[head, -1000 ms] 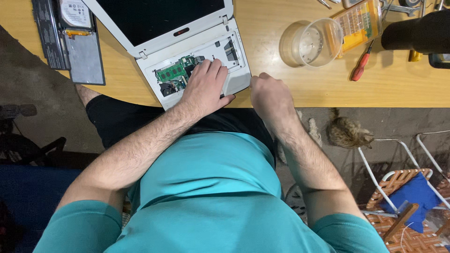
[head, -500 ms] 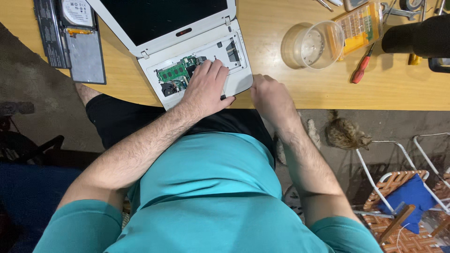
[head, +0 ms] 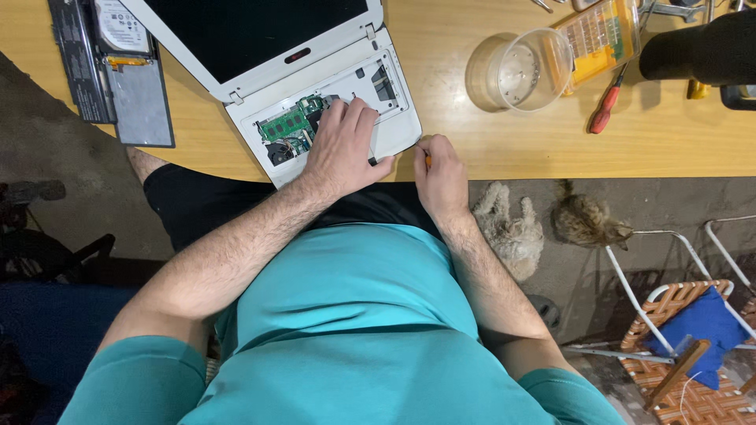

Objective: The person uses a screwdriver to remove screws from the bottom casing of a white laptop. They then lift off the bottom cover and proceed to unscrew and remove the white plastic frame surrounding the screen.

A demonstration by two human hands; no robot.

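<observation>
A white laptop [head: 386, 118] lies open on the wooden table [head: 472, 149] with its keyboard cover off, so a green circuit board [head: 290, 124] shows. My left hand [head: 342, 145] lies flat on the laptop's base, fingers over the opened area. My right hand [head: 441, 175] is curled at the base's near right corner, pinching a small orange-tipped tool [head: 428, 160]. Most of that tool is hidden in the fist.
On the table stand a clear plastic cup [head: 524, 71], a yellow bit case [head: 602, 35], a red-handled screwdriver [head: 605, 110], and a hard drive [head: 118, 24] beside a dark panel [head: 142, 98]. Two cats [head: 512, 228] [head: 587, 220] and a folding chair [head: 693, 330] are on the floor at right.
My right hand has edged left to the laptop's near right corner. My left hand stays on the base. The view has shifted slightly.
</observation>
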